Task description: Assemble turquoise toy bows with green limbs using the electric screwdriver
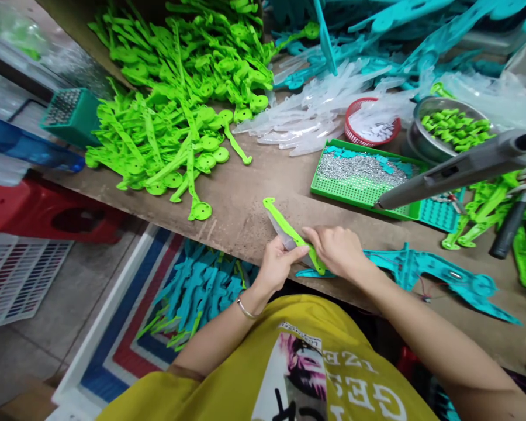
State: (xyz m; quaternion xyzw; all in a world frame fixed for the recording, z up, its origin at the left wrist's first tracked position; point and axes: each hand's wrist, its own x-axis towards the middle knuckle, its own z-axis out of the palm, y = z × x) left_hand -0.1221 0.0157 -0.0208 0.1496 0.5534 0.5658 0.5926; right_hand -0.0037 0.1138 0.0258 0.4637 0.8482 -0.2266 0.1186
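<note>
In front of my body I hold a long, lime-green plastic piece (281, 222) at a slant. Along its left side shows a clear plastic strip (277, 230), lying against it. My left hand (280, 262) pinches both near the middle, thumb on top. My right hand (338, 250) is closed at the lower end of the green piece, its fingertips pressed to it; part of that end is hidden. Beneath and right of my hands lies a turquoise plastic frame (421, 266) with thin wires, on the brown tabletop (241, 204).
Lime-green parts (158, 134) are heaped at left. Clear strips (307, 111) lie behind, near a red basket (351, 133) and a metal bowl (416, 131). A green tray (350, 196) holds small metal pieces. A grey tool (456, 166) hangs over it. Turquoise parts (201, 292) fill a crate below.
</note>
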